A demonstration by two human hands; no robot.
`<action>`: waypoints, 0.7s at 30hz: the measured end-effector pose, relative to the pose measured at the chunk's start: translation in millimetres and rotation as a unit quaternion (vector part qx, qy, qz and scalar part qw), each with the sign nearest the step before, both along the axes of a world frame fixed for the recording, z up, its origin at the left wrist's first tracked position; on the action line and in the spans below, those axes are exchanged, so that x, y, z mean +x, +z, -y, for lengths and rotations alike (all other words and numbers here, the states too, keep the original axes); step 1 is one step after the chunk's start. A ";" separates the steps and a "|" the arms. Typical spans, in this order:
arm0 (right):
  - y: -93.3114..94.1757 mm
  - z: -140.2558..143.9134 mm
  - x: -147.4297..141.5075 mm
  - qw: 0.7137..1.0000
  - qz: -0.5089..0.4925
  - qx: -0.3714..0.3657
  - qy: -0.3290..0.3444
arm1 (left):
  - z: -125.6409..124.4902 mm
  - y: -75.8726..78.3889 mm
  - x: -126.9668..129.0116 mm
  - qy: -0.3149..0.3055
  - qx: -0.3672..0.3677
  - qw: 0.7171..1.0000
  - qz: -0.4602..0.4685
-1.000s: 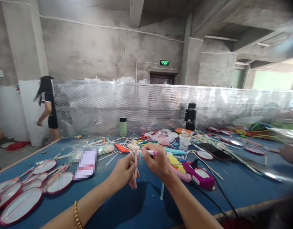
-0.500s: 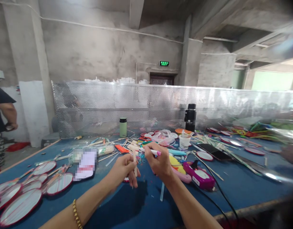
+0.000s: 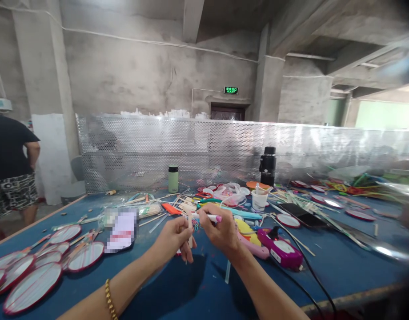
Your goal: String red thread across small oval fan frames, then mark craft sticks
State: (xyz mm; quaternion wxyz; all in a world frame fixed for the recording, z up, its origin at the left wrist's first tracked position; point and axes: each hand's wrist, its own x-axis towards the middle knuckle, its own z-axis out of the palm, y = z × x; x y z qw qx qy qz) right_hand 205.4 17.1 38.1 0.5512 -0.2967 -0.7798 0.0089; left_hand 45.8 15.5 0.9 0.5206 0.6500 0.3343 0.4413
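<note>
My left hand (image 3: pixel 174 235) is closed on a flat wooden craft stick (image 3: pixel 190 222), pinched upright between thumb and fingers. A white marker pen (image 3: pixel 211 218) with a pink end sits in the grip of my right hand (image 3: pixel 222 229). The pen lies nearly level, its tip pointing left at the upper part of the stick; I cannot tell whether it touches. Beneath the left hand, a small red-edged round piece is mostly hidden. A clear narrow strip (image 3: pixel 227 272) rests on the blue table below my right wrist.
Several red-rimmed round fans (image 3: pixel 34 288) and a phone (image 3: pixel 122 231) lie left. A purple device (image 3: pixel 280 250) with black cables is at right. Behind are a green bottle (image 3: pixel 173 179), a white cup (image 3: pixel 258 199), a black flask (image 3: pixel 267 166) and a perforated metal screen (image 3: pixel 151 146). A person (image 3: pixel 13 164) stands far left.
The marker has swung to a more level angle, and its tip has come close to the wooden stick. The person at far left has come further into view.
</note>
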 end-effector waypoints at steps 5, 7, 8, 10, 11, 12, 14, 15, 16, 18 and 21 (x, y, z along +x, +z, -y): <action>-1.8 -1.5 0.1 1.000 0.007 0.008 -0.010 | 0.6 -1.5 0.1 0.000 0.013 1.000 -0.011; -2.7 -1.9 0.3 1.000 0.013 0.006 -0.006 | 1.8 -1.3 0.5 -0.003 0.022 1.000 -0.017; -3.1 -2.1 0.4 1.000 0.014 0.005 -0.004 | 2.5 -0.9 0.7 -0.002 0.026 0.999 -0.020; -3.4 -2.4 0.6 1.000 0.013 0.004 -0.001 | 3.5 0.0 1.1 0.003 0.029 0.999 -0.027; -3.5 -2.6 0.6 1.000 0.012 0.004 0.000 | 3.9 0.4 1.2 0.004 0.029 0.999 -0.028; -3.4 -2.7 0.6 1.000 0.013 0.004 0.000 | 4.2 0.8 1.2 0.005 0.028 0.999 -0.029; -3.3 -3.0 0.5 1.000 0.017 0.004 0.002 | 4.3 1.2 1.1 0.005 0.029 0.999 -0.032; -3.3 -3.3 0.3 1.000 0.019 0.004 0.003 | 4.3 1.2 1.0 0.005 0.030 0.999 -0.034; -3.4 -3.5 0.1 1.000 0.021 0.004 0.003 | 4.1 1.1 0.9 0.005 0.032 0.999 -0.036; -3.8 -4.1 -0.3 1.000 0.024 0.001 0.005 | 3.6 0.6 0.9 0.005 0.033 0.999 -0.038; -4.0 -4.6 -0.7 1.000 0.027 -0.003 0.005 | 2.6 0.4 0.9 0.008 0.031 0.999 -0.034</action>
